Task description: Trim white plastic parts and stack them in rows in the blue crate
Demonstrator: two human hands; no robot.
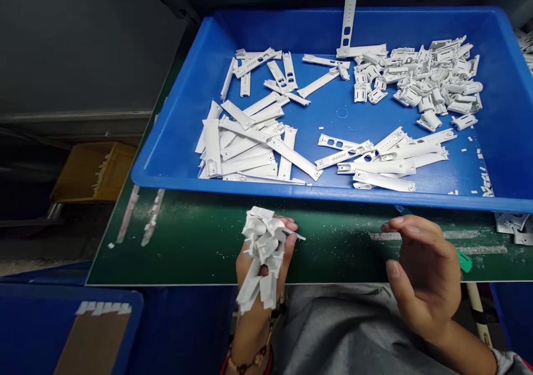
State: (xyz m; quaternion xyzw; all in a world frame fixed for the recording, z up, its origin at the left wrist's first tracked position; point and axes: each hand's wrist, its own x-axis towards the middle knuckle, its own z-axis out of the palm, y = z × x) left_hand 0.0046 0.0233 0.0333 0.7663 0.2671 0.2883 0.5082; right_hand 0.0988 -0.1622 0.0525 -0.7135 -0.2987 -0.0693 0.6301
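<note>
My left hand (287,247) is wrapped round a bunch of white plastic parts (264,244), held over the front edge of the green table. The parts hide most of its fingers and palm. To the right, my right hand (428,275) holds nothing; its fingers are curved, with the thumb apart from them. Beyond both hands stands a blue tray (291,188). Long white plastic strips (258,141) lie piled in its left part, and more strips (387,158) lie at its front right. A heap of short white plastic pieces (433,80) fills the back right.
The green table (187,241) carries white crumbs and worn tape strips. A green piece (464,261) lies near my right wrist, with grey-white parts (516,225) at the far right. One strip (348,14) leans upright at the tray's back wall. A yellow bin (83,175) stands lower left.
</note>
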